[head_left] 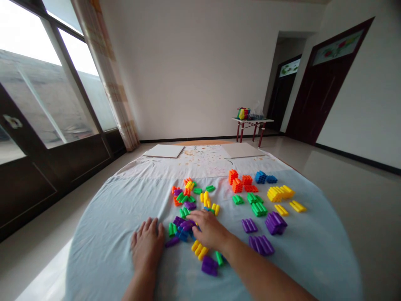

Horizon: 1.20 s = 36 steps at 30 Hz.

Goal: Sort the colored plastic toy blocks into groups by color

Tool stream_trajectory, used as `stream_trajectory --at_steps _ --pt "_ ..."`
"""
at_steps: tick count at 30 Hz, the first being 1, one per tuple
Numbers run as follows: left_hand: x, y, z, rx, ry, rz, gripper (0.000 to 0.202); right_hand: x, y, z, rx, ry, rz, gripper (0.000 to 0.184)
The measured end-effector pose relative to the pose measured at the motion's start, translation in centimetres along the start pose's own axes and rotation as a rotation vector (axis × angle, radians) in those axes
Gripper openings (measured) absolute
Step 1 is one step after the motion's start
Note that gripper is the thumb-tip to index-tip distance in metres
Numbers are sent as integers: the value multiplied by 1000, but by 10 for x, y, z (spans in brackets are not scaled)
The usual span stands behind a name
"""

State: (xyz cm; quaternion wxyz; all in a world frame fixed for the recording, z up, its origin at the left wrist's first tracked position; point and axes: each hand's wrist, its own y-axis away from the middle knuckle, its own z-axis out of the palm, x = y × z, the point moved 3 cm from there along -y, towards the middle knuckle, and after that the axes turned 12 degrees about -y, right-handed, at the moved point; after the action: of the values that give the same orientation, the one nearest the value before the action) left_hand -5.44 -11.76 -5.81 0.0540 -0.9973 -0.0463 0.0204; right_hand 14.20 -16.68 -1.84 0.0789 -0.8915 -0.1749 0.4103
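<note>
My left hand [148, 242] lies flat on the pale blue tablecloth, fingers stretched out, left of a loose pile of ribbed plastic toy blocks. Over that pile reaches my right hand [208, 228], its fingers bent and closed about a purple block [187, 225]. Blue blocks [181, 234] lie just under and beside it, partly hidden by the hand. Close by are a green block [172, 229], a yellow block [199, 249] and another purple block [209, 266]. Farther back in the pile, orange, green and yellow pieces lie mixed together.
To the right, blocks stand grouped by colour: orange [237, 185], blue [260, 177], green [259, 209], yellow [280, 193] and purple [275, 223]. Two flat boards, one white [164, 151] and one greyish [243, 150], lie at the table's far end. Beyond stands a small table [252, 120] with bags.
</note>
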Motion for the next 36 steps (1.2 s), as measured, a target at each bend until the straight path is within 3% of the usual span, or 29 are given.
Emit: stream_trajectory --at_steps 5,12,15,18,25,30,36 --pt "0 -1 4 10 -1 -4 52 -9 -2 28 -178 34 -16 48" --pt "0 -1 4 12 2 -11 52 -5 21 3 -267 -2 -34 36" --pt "1 -1 3 5 10 -5 52 -3 7 -9 -144 30 -2 26" --pt "1 0 3 10 7 -1 53 1 -16 -8 -12 123 39 29" --pt "-2 0 6 32 1 -1 51 11 -47 15 -145 244 128 37" --pt "-2 0 5 43 15 -2 50 13 -34 4 -120 174 115 28" --pt "-1 2 2 23 16 11 50 17 5 -27 219 -310 107 30"
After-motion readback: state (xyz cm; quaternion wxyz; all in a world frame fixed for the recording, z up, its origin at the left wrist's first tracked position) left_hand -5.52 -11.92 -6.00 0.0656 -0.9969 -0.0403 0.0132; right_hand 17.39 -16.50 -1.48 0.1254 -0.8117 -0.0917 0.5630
